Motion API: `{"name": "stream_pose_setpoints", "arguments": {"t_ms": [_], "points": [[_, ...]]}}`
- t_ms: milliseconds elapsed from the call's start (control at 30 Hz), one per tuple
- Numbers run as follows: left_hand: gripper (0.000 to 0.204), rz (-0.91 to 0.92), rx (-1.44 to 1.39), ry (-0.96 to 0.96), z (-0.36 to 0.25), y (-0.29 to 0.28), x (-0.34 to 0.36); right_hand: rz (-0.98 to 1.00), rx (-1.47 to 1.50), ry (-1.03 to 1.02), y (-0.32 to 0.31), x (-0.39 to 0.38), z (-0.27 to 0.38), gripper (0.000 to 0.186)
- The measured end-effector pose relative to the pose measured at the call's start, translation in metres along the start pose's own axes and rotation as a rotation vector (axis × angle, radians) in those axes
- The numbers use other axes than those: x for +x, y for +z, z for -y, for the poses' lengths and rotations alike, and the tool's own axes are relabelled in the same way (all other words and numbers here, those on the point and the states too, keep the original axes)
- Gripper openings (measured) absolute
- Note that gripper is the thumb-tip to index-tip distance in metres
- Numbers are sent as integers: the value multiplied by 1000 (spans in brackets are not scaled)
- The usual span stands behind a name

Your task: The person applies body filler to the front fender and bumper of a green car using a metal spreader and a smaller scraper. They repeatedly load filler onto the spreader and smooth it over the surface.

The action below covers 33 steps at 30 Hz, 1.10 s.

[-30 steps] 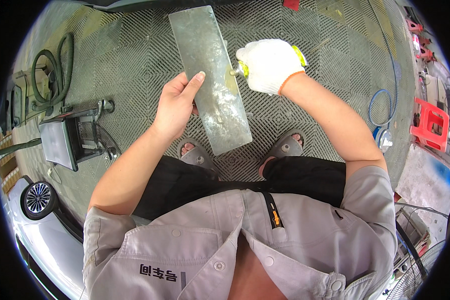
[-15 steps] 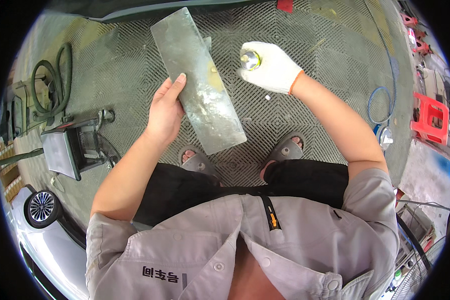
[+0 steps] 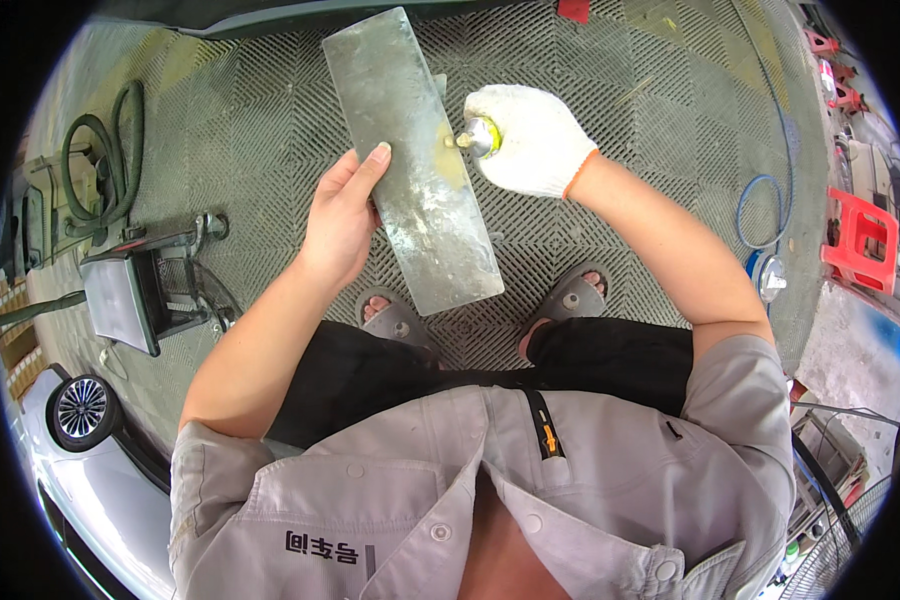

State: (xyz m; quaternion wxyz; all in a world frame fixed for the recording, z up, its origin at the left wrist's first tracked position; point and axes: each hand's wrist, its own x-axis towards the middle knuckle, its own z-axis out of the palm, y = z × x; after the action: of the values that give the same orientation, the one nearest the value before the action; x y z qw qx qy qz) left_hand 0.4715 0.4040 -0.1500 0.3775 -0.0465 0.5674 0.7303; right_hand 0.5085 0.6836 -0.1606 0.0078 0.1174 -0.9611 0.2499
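Note:
My bare left hand (image 3: 345, 215) grips a long grey metal plate (image 3: 415, 215) by its left edge, the thumb lying on top and the fingers hidden underneath. The plate is tilted, smeared and streaked, with a yellowish patch near its right edge. In a white knit glove, my right hand (image 3: 530, 140) is closed round a tube (image 3: 484, 137) with a silver shoulder and a yellow-green band. The tube's nozzle points left at the plate's right edge, beside a small yellowish dab. Most of the tube is hidden in the glove.
Under me is a ribbed grid floor (image 3: 610, 250). A stand with a flat grey top (image 3: 110, 300) and a coiled dark hose (image 3: 80, 170) are at left, a silver car (image 3: 95, 480) at lower left. To the right are a red stool (image 3: 860, 240) and a blue hose (image 3: 745, 210).
My right hand has moved slightly left and turned the tube, bringing its nozzle to the plate's edge. The left hand has shifted the plate a little to the right.

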Motion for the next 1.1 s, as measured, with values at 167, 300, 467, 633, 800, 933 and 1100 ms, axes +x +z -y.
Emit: {"name": "stream_pose_setpoints", "arguments": {"t_ms": [167,300,467,633,800,933,1100], "points": [[32,9,0,-9,-2,1,-1,22,-51,14,-4,2,8,28],[32,21,1,1,0,0,-1,48,-81,28,-9,0,10,30],[31,2,51,5,2,-1,1,67,-202,24,-9,3,17,28],[32,-36,209,-48,3,2,-3,246,-262,123,-3,4,23,24],[37,-63,-63,39,-1,-10,-6,252,113,496,-4,-11,-5,33],[44,41,-48,21,2,-28,9,92,1088,510,19,-22,-9,29],[46,217,-94,-53,19,-36,10,82,1560,390,40,-30,8,40]]}}
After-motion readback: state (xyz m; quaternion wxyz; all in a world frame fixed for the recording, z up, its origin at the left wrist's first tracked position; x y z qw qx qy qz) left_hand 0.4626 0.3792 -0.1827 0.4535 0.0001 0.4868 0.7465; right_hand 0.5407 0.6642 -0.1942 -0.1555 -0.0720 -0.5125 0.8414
